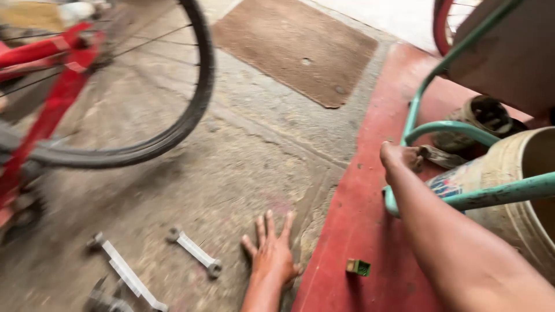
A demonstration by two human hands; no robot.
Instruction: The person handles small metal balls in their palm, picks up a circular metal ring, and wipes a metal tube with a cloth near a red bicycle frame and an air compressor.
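1. The left hand [272, 254] lies flat on the concrete floor [243, 167], fingers spread and holding nothing, just beside a double-ended wrench [195, 252]. If weight shifts, the palm could slide onto the wrench.
2. The right hand [399, 156] reaches under the teal metal frame [462, 128], fingers curled around a dark, greasy object [442, 156] beside a worn bucket [520, 190]. What it is I cannot tell. A greasy grip may slip.
3. The bicycle wheel [173, 127] stands near; a bump could tip it toward the arm.
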